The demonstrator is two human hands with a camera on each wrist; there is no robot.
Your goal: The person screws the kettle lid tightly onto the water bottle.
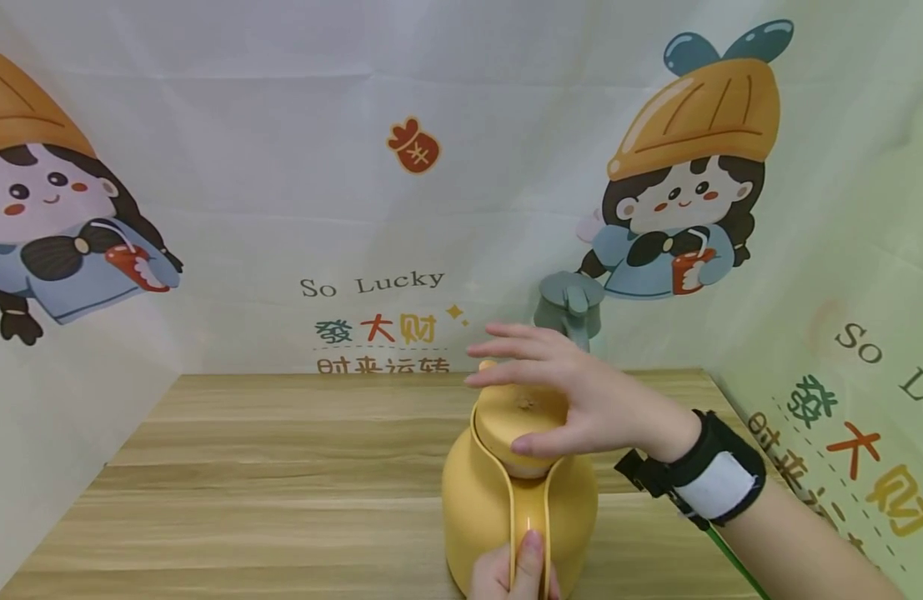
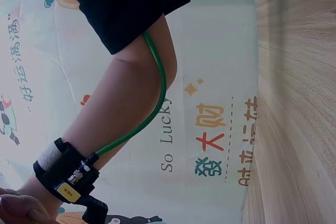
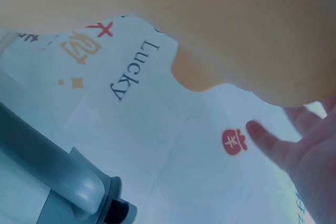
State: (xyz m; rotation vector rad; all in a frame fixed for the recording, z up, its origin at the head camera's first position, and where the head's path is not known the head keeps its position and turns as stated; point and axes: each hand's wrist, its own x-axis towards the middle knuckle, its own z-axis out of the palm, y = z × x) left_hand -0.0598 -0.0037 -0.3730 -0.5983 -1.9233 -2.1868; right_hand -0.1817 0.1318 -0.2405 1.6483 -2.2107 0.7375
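Observation:
A yellow thermos jug (image 1: 469, 492) stands upright on the wooden table, its handle toward me. At the bottom of the head view my left hand (image 1: 500, 575) grips that handle, thumb along its back. Over the jug's round yellow lid (image 1: 499, 429) my right hand (image 1: 574, 392) is spread, fingers extended across the top and thumb at the near edge. Part of the lid is hidden under the palm. In the right wrist view the fingers of the right hand (image 3: 310, 156) show at the right, below a large blurred yellow-tan surface.
Behind the right hand stands a grey-green jug (image 1: 569, 304), mostly hidden; its handle (image 3: 52, 161) appears close by in the right wrist view. Printed cloth walls (image 1: 243, 208) enclose the wooden table (image 1: 281, 483). A green cable (image 2: 157, 93) runs along the right arm.

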